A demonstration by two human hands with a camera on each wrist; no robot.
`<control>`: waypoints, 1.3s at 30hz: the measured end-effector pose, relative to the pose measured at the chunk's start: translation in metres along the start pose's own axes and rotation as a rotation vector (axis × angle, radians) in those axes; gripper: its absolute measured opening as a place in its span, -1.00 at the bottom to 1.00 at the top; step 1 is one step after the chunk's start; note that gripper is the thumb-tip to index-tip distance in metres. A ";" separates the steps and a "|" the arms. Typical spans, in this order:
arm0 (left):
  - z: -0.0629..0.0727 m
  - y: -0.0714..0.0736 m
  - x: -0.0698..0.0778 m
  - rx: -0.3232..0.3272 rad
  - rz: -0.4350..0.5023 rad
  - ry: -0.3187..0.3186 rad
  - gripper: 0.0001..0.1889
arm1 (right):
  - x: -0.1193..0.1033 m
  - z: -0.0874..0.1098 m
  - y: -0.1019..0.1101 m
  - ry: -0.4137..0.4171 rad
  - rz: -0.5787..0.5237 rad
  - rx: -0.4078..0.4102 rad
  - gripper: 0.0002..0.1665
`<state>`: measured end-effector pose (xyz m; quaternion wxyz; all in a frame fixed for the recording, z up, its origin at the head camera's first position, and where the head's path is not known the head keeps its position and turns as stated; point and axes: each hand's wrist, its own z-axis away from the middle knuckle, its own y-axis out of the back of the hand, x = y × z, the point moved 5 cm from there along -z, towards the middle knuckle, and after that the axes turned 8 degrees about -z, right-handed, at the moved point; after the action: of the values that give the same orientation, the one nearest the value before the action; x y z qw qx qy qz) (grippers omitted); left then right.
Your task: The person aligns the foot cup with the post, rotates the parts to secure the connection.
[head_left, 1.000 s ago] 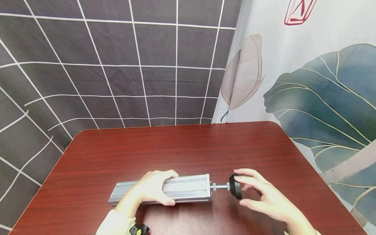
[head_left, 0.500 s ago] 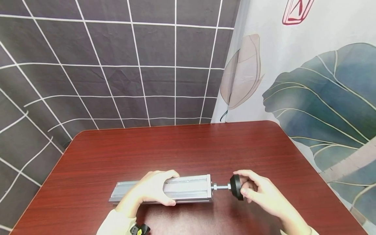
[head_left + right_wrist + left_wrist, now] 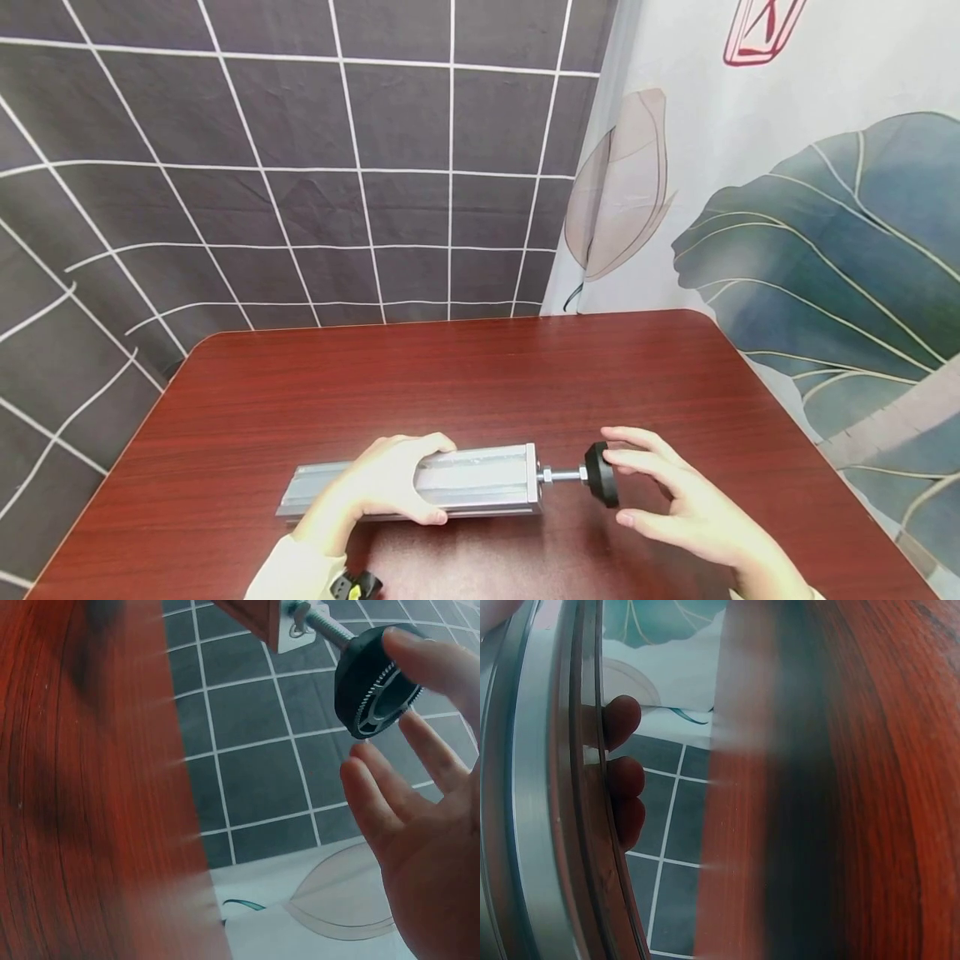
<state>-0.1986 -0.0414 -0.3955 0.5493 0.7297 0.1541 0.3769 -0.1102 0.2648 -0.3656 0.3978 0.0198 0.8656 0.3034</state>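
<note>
My left hand (image 3: 393, 479) grips a silvery aluminium profile (image 3: 476, 477) across its middle, and in the left wrist view its fingertips (image 3: 624, 722) show past the lower edge. The profile is raised above the table. From the end plate (image 3: 532, 477) at its right end a threaded rod (image 3: 564, 475) with nuts sticks out. The rod carries a round black levelling foot (image 3: 602, 475), its hollow ribbed underside facing right in the right wrist view. Around the foot my right hand (image 3: 693, 508) is spread, fingers loosely extended; fingertips are at its rim, and whether they touch cannot be told.
A red-brown wood-grain table (image 3: 420, 375) lies beneath, with rounded far corners. Behind it hangs a dark grey cloth (image 3: 397, 208) with white grid lines. To the right is a white curtain (image 3: 697, 167) printed with leaves.
Half a second ago my right fingers were curled in on the levelling foot; now they have spread apart again, as one second ago. The left hand and profile keep their place.
</note>
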 end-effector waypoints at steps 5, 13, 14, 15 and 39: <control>-0.001 0.001 0.001 0.004 0.007 -0.007 -0.31 | 0.000 -0.002 -0.001 -0.060 -0.075 -0.005 -0.24; -0.002 0.000 0.002 0.005 -0.013 -0.010 -0.31 | 0.009 -0.003 -0.004 -0.218 -0.105 0.127 -0.37; -0.002 -0.001 0.002 0.002 -0.013 -0.009 -0.31 | 0.009 -0.003 -0.005 -0.231 -0.118 0.130 -0.41; -0.002 -0.001 0.002 -0.002 -0.013 -0.008 -0.31 | 0.010 -0.004 -0.005 -0.237 -0.132 0.130 -0.45; -0.001 -0.001 0.000 -0.014 -0.011 0.004 -0.31 | 0.004 0.003 -0.004 -0.043 -0.045 0.004 -0.24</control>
<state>-0.1990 -0.0405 -0.3966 0.5560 0.7242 0.1565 0.3766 -0.1100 0.2645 -0.3720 0.4231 0.0078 0.8577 0.2919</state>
